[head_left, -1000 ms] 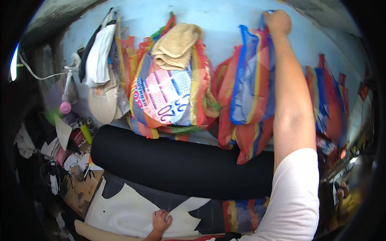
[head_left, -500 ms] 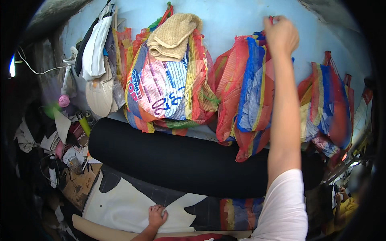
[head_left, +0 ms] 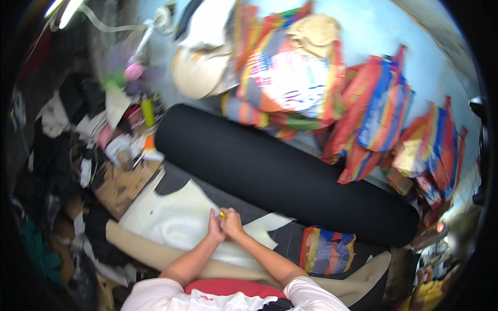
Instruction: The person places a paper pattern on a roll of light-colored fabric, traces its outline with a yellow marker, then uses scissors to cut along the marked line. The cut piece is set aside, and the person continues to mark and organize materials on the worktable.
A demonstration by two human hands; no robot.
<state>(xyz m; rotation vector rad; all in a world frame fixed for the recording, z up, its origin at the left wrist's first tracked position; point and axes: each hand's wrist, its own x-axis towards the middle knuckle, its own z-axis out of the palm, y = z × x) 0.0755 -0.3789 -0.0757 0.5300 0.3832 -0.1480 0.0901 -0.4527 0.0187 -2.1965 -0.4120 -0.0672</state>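
Note:
My left hand (head_left: pixel 214 229) and my right hand (head_left: pixel 231 224) are brought together over a white cut sheet (head_left: pixel 171 215), with the fingers closed. A small yellow object (head_left: pixel 223 214) shows between the fingertips of both hands; its kind is too small and blurred to make out. The sheet, with jagged cut-out edges, lies on a dark work surface (head_left: pixel 179 179). Beyond the hands stretches a thick black roll of material (head_left: pixel 280 166). To their right a striped mesh bag (head_left: pixel 328 251) lies flat on the surface.
Several striped mesh bags (head_left: pixel 386 103) hang on the blue wall, and a folded tan cloth (head_left: pixel 315 35) tops one of them. Pale cut pieces (head_left: pixel 201 72) hang at the left. A beige roll (head_left: pixel 150 249) lies along the near edge. Clutter surrounds a green bottle (head_left: pixel 148 112) at the left.
My right hand has come down from the top of a hanging mesh bag to meet my left hand over the white sheet. The view has tilted and shifted left.

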